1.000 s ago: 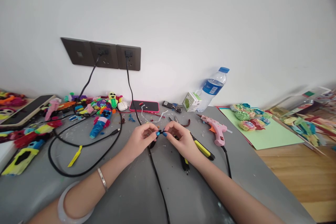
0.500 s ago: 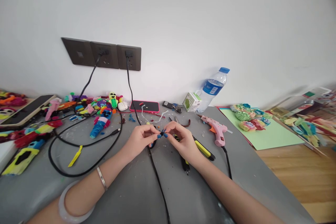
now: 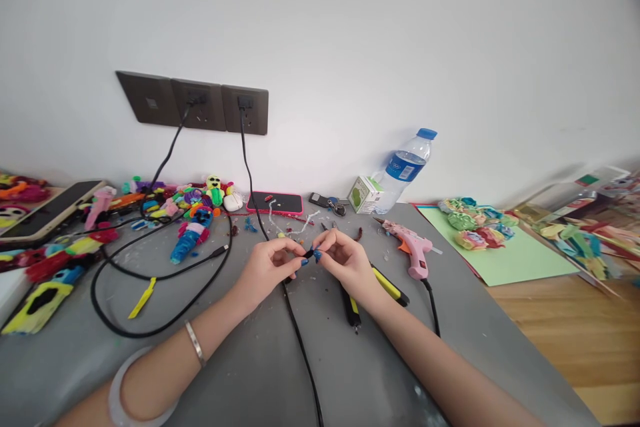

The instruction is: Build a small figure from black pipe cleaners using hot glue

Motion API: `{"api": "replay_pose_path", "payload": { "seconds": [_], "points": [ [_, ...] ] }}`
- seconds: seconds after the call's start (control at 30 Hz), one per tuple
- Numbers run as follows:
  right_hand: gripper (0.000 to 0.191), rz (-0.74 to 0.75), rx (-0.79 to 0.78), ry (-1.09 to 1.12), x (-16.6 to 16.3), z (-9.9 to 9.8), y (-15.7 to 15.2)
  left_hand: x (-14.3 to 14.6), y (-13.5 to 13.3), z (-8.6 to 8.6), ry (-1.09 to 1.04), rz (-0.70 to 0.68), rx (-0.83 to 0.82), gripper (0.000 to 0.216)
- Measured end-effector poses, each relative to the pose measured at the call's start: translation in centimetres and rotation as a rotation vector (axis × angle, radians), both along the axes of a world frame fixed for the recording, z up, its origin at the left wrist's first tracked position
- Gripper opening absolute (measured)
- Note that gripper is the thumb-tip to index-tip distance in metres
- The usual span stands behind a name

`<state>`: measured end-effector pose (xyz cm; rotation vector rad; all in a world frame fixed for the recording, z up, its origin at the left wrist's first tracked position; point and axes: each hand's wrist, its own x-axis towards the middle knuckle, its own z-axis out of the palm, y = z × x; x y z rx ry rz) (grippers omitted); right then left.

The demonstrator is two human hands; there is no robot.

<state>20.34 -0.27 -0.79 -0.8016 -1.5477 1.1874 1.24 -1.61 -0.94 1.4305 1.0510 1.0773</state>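
Observation:
My left hand and my right hand meet over the middle of the grey table. Both pinch a small dark piece between their fingertips; it is too small to name. The fingernails are painted blue. A black cable runs under my hands toward the near edge. Pliers with yellow-and-black handles lie just under my right wrist. A pink glue gun rests to the right of my right hand.
Wall sockets hold two black cords. Colourful fuzzy craft figures and a looped black cable fill the left side. A pink-cased phone, a water bottle, a small carton and paper flowers on green paper sit behind and right.
My right hand has lifted and curled slightly toward the left hand, turning the small dark piece between the fingertips. Everything else on the table stays as it was.

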Motion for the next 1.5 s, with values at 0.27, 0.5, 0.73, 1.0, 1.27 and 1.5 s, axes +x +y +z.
{"api": "replay_pose_path", "payload": {
  "seconds": [0.27, 0.5, 0.73, 1.0, 1.27, 1.5],
  "points": [
    [0.027, -0.013, 0.013, -0.032, -0.21, 0.16, -0.09, 0.05, -0.17, 0.53, -0.020, 0.054, 0.073, 0.016],
    [0.027, -0.002, 0.027, -0.051, -0.21, 0.20, -0.14, -0.08, -0.17, 0.47, 0.039, 0.058, 0.182, 0.010],
    [0.030, 0.023, -0.039, -0.047, -0.02, 0.50, -0.07, -0.01, -0.31, 0.32, 0.128, 0.065, 0.229, 0.010],
    [0.032, 0.060, -0.077, -0.087, -0.04, 0.91, -0.12, -0.17, -0.23, 0.64, 0.169, 0.105, 0.292, 0.010],
    [0.026, -0.042, -0.037, -0.128, 0.04, 0.47, -0.31, -0.01, -0.27, 0.69, 0.141, 0.084, 0.215, 0.013],
    [0.021, -0.022, -0.032, -0.032, 0.08, 0.05, -0.25, 0.00, -0.24, 0.65, 0.098, 0.065, 0.139, 0.015]
  ]
}}
